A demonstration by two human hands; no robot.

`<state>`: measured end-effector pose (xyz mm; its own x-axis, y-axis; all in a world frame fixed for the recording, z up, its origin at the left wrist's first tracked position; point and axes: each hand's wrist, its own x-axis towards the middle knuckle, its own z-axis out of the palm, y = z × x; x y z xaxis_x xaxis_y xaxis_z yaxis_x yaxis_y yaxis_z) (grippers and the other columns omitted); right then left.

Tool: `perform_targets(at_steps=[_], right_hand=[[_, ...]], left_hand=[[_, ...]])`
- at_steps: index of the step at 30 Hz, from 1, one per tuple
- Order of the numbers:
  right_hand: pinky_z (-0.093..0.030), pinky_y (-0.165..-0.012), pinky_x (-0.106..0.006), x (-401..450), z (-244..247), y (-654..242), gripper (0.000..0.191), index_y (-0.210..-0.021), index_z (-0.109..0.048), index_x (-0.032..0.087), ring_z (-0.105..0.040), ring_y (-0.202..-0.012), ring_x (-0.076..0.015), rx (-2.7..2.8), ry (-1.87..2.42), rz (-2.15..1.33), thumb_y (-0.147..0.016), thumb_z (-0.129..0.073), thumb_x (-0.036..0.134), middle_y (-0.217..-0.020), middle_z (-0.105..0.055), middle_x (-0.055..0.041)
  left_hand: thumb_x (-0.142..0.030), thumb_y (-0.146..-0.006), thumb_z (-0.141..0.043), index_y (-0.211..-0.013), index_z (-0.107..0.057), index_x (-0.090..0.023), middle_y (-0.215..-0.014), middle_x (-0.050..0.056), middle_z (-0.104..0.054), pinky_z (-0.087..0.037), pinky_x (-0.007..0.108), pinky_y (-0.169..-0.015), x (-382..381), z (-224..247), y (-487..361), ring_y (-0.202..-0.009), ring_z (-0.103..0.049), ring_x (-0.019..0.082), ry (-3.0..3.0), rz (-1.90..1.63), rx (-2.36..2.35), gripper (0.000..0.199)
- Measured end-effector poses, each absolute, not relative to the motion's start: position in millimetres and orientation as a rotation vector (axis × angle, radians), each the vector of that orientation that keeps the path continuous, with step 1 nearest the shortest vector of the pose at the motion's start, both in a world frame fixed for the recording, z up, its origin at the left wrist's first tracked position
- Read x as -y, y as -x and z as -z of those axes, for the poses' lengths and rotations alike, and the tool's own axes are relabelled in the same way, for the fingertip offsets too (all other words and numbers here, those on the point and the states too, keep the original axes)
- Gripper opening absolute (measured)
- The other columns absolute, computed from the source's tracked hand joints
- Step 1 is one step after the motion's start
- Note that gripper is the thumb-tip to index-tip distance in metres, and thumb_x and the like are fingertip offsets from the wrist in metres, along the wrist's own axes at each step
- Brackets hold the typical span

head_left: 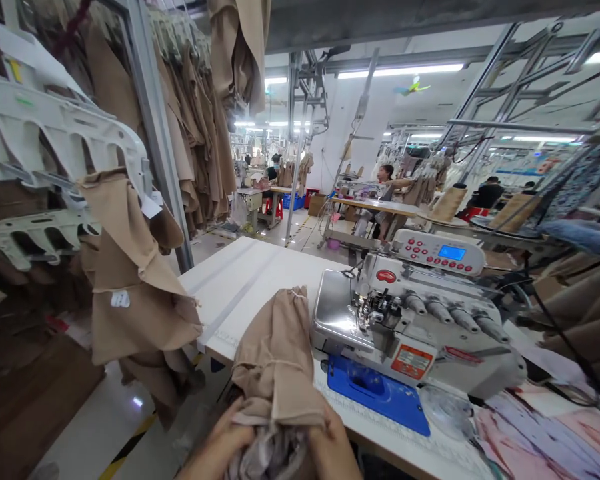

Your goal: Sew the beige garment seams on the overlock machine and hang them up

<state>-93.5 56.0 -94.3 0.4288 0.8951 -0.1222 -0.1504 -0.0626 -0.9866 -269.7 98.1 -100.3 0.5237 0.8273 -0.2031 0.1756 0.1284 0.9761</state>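
A tan garment [280, 333] is bunched up at the near edge of the white table, its far end lying on the tabletop. My left hand [227, 437] grips its near left side, with the fingers partly hidden by the cloth. On the near right side of the same garment my right hand [333, 440] is closed, its thumb over the fabric. Greyish folds of cloth hang between the two hands. Just right of the garment stands a sewing machine [380, 307] with a metal plate and a blue base.
Tan pieces [130, 287] hang from white hangers [60, 133] at the left, beside a metal post [160, 133]. The white table [240, 267] extends ahead. Thread cones [449, 203] stand behind the machine, and patterned fabric [545, 433] lies at the right. People sit farther back.
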Motion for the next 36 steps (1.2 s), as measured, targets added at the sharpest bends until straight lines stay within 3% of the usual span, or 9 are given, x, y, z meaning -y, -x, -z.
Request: perform_targets(at_steps=[5,7,12,15,18,23,27,33,36], right_hand=[[-0.045,-0.101,-0.035,-61.9,61.1,82.2,0.042,-0.11,-0.07,0.019,-0.062,-0.113,-0.0272,0.607,1.239,-1.14,-0.07,-0.067,0.031,-0.118,-0.071,-0.0077],[-0.046,-0.098,-0.033,-60.0,48.2,79.5,0.042,-0.113,-0.066,0.019,-0.062,-0.111,-0.0259,0.689,1.211,-1.161,-0.071,-0.064,0.024,-0.117,-0.071,-0.0067],[-0.046,-0.079,-0.029,-59.9,40.7,70.5,0.018,-0.093,-0.061,0.02,-0.062,-0.093,-0.0241,0.938,1.243,-1.128,-0.076,-0.062,0.025,-0.095,-0.071,-0.0034],[-0.04,-0.066,-0.026,-64.3,41.0,64.4,0.004,-0.078,-0.055,0.021,-0.057,-0.076,-0.0209,1.163,1.391,-0.9,-0.076,-0.057,0.022,-0.075,-0.063,0.0013],[-0.034,-0.063,-0.027,-69.4,32.6,58.5,0.004,-0.077,-0.051,0.022,-0.052,-0.069,-0.0195,1.303,1.518,-0.725,-0.076,-0.053,0.019,-0.07,-0.057,0.0033],[-0.045,-0.083,-0.031,-73.8,11.9,55.7,0.016,-0.087,-0.061,0.02,-0.061,-0.086,-0.0222,1.147,1.341,-1.18,-0.072,-0.056,0.021,-0.084,-0.066,-0.0009],[-0.04,-0.103,-0.038,-71.0,5.9,57.2,0.037,-0.111,-0.068,0.018,-0.064,-0.104,-0.0252,0.957,1.054,-1.642,-0.076,-0.073,0.029,-0.107,-0.073,-0.0055],[-0.039,-0.106,-0.042,-69.1,11.1,53.7,0.06,-0.121,-0.068,0.018,-0.06,-0.117,-0.0305,0.984,1.179,-1.614,-0.073,-0.083,0.052,-0.116,-0.072,-0.0084],[-0.042,-0.104,-0.042,-72.6,10.0,55.7,0.051,-0.117,-0.071,0.018,-0.065,-0.108,-0.0296,1.003,1.064,-1.619,-0.07,-0.086,0.035,-0.111,-0.074,-0.0082]], left_hand=[[-0.049,-0.059,-0.085,-0.099,-0.071,-0.015,-0.101,0.011,-0.075,-0.051,0.044,-0.097,-101.9,97.5,264.4,-0.106,-0.067,0.033,-1.123,-0.598,-0.895,0.055],[-0.048,-0.054,-0.087,-0.094,-0.073,-0.015,-0.101,0.01,-0.076,-0.048,0.045,-0.102,-107.4,89.5,264.2,-0.107,-0.066,0.034,-1.109,-0.614,-0.902,0.054],[-0.035,-0.073,-0.076,-0.107,-0.074,-0.017,-0.116,0.009,-0.074,-0.044,0.04,-0.107,-111.7,50.9,273.0,-0.116,-0.064,0.029,-0.842,-0.744,-0.869,0.039],[-0.02,-0.075,-0.072,-0.106,-0.074,-0.013,-0.11,0.011,-0.076,-0.047,0.039,-0.105,-109.4,29.8,271.1,-0.112,-0.067,0.03,-0.533,-0.758,-0.813,0.032],[-0.013,-0.078,-0.063,-0.11,-0.073,-0.009,-0.104,0.014,-0.076,-0.047,0.041,-0.104,-109.2,18.8,262.3,-0.107,-0.07,0.03,-0.26,-0.597,-0.748,0.034],[-0.013,-0.083,-0.057,-0.119,-0.068,-0.006,-0.103,0.016,-0.076,-0.046,0.045,-0.105,-113.1,11.6,251.9,-0.104,-0.071,0.031,-0.118,-0.437,-0.565,0.039],[-0.012,-0.081,-0.061,-0.122,-0.066,-0.004,-0.106,0.018,-0.075,-0.045,0.046,-0.106,-114.6,7.4,248.3,-0.104,-0.071,0.032,-0.181,-0.396,-0.442,0.042],[-0.008,-0.082,-0.061,-0.125,-0.064,-0.004,-0.109,0.018,-0.074,-0.045,0.046,-0.106,-114.3,2.8,240.5,-0.105,-0.07,0.032,-0.248,-0.401,-0.394,0.043],[-0.009,-0.082,-0.062,-0.126,-0.063,-0.004,-0.11,0.018,-0.073,-0.045,0.046,-0.106,-114.5,2.6,239.5,-0.105,-0.07,0.031,-0.266,-0.441,-0.376,0.044]])
